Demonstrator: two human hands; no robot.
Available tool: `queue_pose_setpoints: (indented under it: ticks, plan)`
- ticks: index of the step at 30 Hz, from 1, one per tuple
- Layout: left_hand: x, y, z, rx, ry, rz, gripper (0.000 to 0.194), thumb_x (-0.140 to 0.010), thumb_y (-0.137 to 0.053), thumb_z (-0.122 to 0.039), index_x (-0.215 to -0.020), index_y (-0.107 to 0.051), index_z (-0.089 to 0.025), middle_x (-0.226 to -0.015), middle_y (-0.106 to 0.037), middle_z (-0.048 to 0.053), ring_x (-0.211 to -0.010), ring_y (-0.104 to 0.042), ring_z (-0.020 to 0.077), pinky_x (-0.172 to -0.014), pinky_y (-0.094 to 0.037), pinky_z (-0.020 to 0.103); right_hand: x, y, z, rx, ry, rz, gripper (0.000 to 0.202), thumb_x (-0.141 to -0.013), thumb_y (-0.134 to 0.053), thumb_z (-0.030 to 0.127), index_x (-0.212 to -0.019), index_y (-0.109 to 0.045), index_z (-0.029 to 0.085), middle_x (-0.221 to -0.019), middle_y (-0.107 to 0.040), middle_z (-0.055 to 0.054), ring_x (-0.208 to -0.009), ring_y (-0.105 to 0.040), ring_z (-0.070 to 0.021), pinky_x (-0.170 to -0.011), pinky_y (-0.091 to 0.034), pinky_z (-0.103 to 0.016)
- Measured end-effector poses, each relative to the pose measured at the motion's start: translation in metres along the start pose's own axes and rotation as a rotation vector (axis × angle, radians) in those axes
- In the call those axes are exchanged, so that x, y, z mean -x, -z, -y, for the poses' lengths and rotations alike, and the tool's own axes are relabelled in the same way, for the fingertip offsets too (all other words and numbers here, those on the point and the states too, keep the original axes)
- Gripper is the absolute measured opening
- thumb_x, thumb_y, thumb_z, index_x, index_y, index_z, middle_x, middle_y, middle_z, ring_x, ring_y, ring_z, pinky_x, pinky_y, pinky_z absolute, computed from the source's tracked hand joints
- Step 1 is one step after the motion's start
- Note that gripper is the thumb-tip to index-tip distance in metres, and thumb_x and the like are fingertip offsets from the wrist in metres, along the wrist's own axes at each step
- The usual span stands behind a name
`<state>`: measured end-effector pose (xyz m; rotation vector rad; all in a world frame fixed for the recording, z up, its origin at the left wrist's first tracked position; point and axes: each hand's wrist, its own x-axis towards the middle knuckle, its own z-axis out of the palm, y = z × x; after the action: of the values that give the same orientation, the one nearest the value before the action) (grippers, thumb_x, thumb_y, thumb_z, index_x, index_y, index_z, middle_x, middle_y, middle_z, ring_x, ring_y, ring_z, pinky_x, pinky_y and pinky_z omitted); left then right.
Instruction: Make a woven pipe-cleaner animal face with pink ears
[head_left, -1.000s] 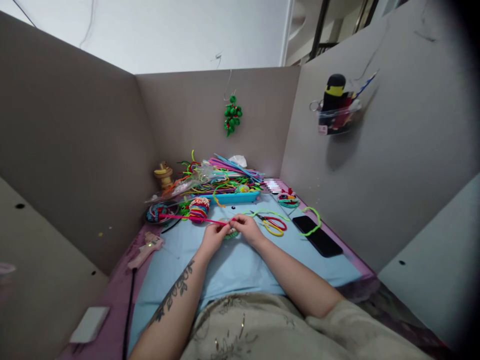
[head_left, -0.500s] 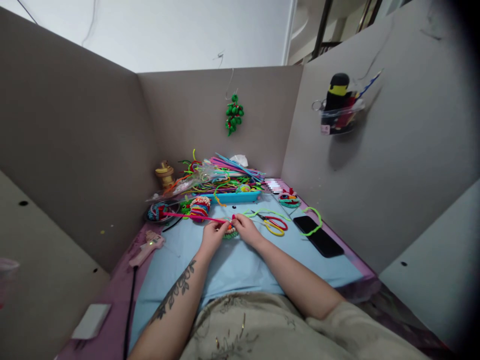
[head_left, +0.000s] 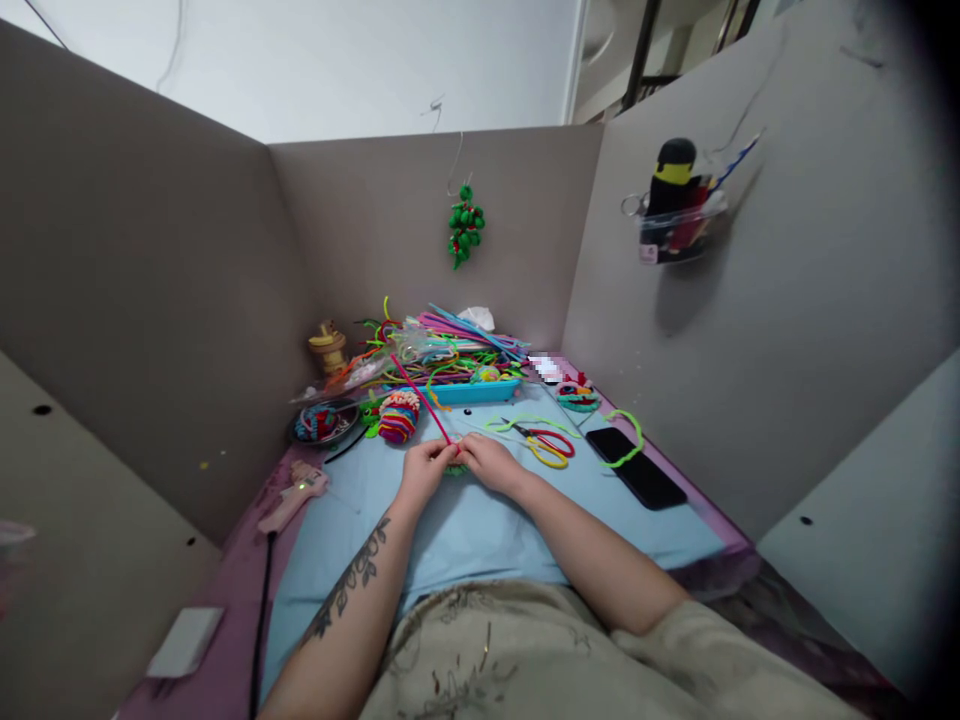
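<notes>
My left hand [head_left: 427,468] and my right hand [head_left: 486,461] meet over the middle of the table, fingertips pinched together. Between them runs a pink pipe cleaner [head_left: 421,398], its long free end slanting up and away to the left. Under the fingertips shows the green edge of a small craft piece [head_left: 457,468]; most of it is covered by my hands. Just right of my right hand lie scissors [head_left: 549,448] with red and yellow handles. A striped multicoloured bundle [head_left: 398,417] stands beyond my left hand.
At the back, a blue tray [head_left: 480,391] is heaped with pipe cleaners. A glue gun [head_left: 295,494] and a round dish [head_left: 324,424] are at left. To the right lie a black phone [head_left: 636,468] and a colourful round piece [head_left: 577,395]. Grey partitions [head_left: 442,160] enclose the table.
The pink pipe cleaner's free end has swung from pointing left, low over the table, to pointing up and away. My right hand has shifted slightly left, closer to my left hand.
</notes>
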<state>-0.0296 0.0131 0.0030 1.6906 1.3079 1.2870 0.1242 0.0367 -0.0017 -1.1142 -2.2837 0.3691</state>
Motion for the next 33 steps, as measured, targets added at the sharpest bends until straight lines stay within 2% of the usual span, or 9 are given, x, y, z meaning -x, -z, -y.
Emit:
queue_pose_setpoints:
  ticks: [4,8,12,16,20,26,33]
  plan:
    - [0.001,-0.001,-0.002,0.078,0.049,0.008,0.027,-0.071,-0.06,-0.038,-0.07,-0.069,-0.013,-0.062,-0.065,0.002,-0.058,-0.055,0.0144,-0.056,-0.04,0.023,0.001,0.0,0.001,0.02,0.02,0.012,0.013,-0.084,-0.05,0.024,-0.077,-0.059,0.019,-0.08,-0.058,-0.003,-0.074,-0.052,-0.0144,-0.064,-0.035,-0.023]
    - [-0.001,-0.001,-0.002,0.187,0.094,-0.067,0.031,-0.069,-0.062,-0.043,-0.068,-0.068,-0.012,-0.057,-0.062,0.001,-0.053,-0.051,0.0122,-0.051,-0.039,0.022,0.004,-0.001,0.002,-0.079,0.062,-0.134,0.011,-0.083,-0.051,0.023,-0.085,-0.062,0.021,-0.082,-0.058,-0.002,-0.077,-0.054,-0.0142,-0.069,-0.039,-0.024]
    - [-0.003,0.0,0.001,0.3,0.159,-0.171,0.035,-0.064,-0.066,-0.046,-0.069,-0.066,-0.011,-0.052,-0.056,-0.001,-0.048,-0.045,0.0091,-0.045,-0.033,0.02,0.007,-0.003,0.005,-0.083,0.115,-0.262,0.02,-0.079,-0.057,0.025,-0.099,-0.061,0.021,-0.091,-0.06,-0.005,-0.086,-0.054,-0.0166,-0.075,-0.04,-0.026]
    - [-0.004,-0.002,0.003,0.383,0.201,-0.181,0.035,-0.062,-0.069,-0.045,-0.069,-0.066,-0.011,-0.053,-0.055,-0.002,-0.048,-0.044,0.0074,-0.045,-0.031,0.019,0.008,-0.009,0.006,0.009,0.12,-0.319,0.014,-0.084,-0.052,0.025,-0.091,-0.063,0.02,-0.086,-0.062,-0.006,-0.085,-0.054,-0.018,-0.078,-0.04,-0.029]
    - [-0.004,-0.003,0.003,0.445,0.228,-0.162,0.033,-0.061,-0.07,-0.043,-0.066,-0.065,-0.011,-0.052,-0.053,-0.003,-0.047,-0.043,0.0063,-0.044,-0.031,0.018,0.008,-0.011,0.004,0.044,0.16,-0.345,0.018,-0.087,-0.047,0.027,-0.086,-0.063,0.02,-0.08,-0.062,-0.006,-0.08,-0.054,-0.0176,-0.075,-0.04,-0.029]
    - [-0.004,-0.003,0.006,0.459,0.239,-0.137,0.034,-0.061,-0.069,-0.046,-0.063,-0.062,-0.012,-0.053,-0.054,-0.002,-0.047,-0.045,0.0072,-0.044,-0.031,0.018,0.008,-0.009,0.0,0.046,0.184,-0.355,0.021,-0.089,-0.044,0.026,-0.086,-0.064,0.019,-0.079,-0.061,-0.007,-0.079,-0.054,-0.0179,-0.075,-0.04,-0.029]
    - [-0.004,0.001,0.005,0.292,0.188,-0.146,0.035,-0.062,-0.067,-0.048,-0.059,-0.059,-0.013,-0.048,-0.05,-0.003,-0.042,-0.039,0.0068,-0.04,-0.029,0.019,0.008,-0.004,-0.001,0.053,0.172,-0.357,0.023,-0.089,-0.043,0.026,-0.091,-0.065,0.019,-0.081,-0.061,-0.008,-0.079,-0.054,-0.0187,-0.074,-0.04,-0.03]
